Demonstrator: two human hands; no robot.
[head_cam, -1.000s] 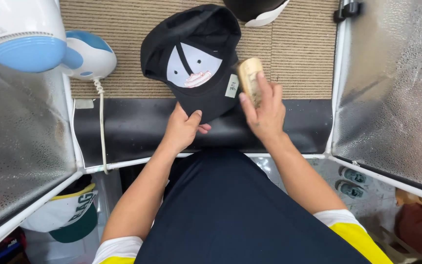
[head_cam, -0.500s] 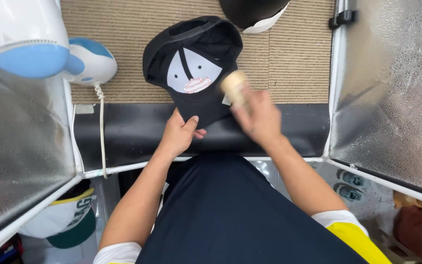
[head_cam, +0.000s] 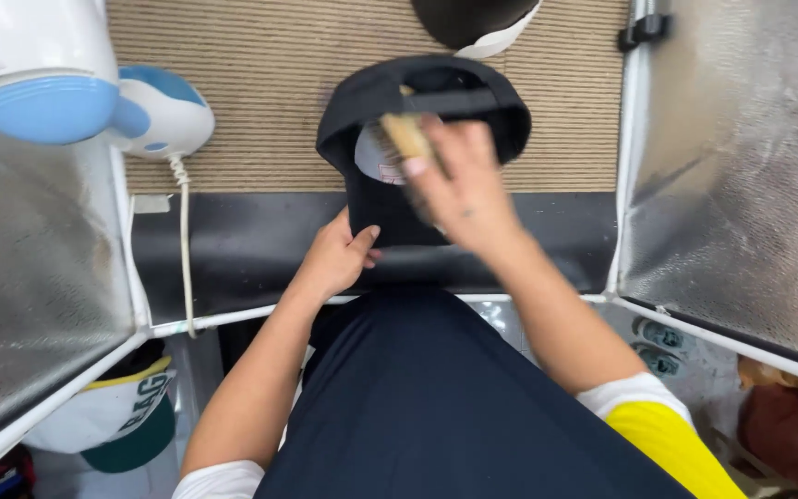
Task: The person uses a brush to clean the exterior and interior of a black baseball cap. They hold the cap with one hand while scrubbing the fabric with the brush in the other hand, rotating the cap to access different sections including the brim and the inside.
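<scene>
1. The right hand [head_cam: 462,189] sits just above the middle of the frame, fingers curled around a small wooden brush [head_cam: 405,136]; only the brush's pale end shows past the fingertips, and the hand is a little blurred.
2. The brush's long axis runs diagonally, from the hand up toward the upper left, and its tip lies over the cap's opening.
3. The left hand [head_cam: 334,261] is left of centre and lower, fingers pinched on the near edge of the black cap [head_cam: 390,199], thumb on top.
4. The cap lies in the upper middle of the frame with its hollow inside facing up. Its long axis runs top to bottom: the rounded back with its strap points to the top of the frame, the flat brim points down toward the person.
5. A pale lining patch [head_cam: 373,159] shows inside the cap, partly hidden by the brush.
6. The cap rests across a tan ribbed mat [head_cam: 270,83] and the dark strip [head_cam: 233,245] along the mat's near edge.
7. At upper left stands a white and blue appliance [head_cam: 57,88]; its cord [head_cam: 183,240] hangs down over the strip.
8. Another dark cap [head_cam: 477,20] with a white edge is at top centre.
9. Silvery foil panels [head_cam: 741,166] line both sides.
10. A white and green cap [head_cam: 103,416] lies at lower left.
</scene>
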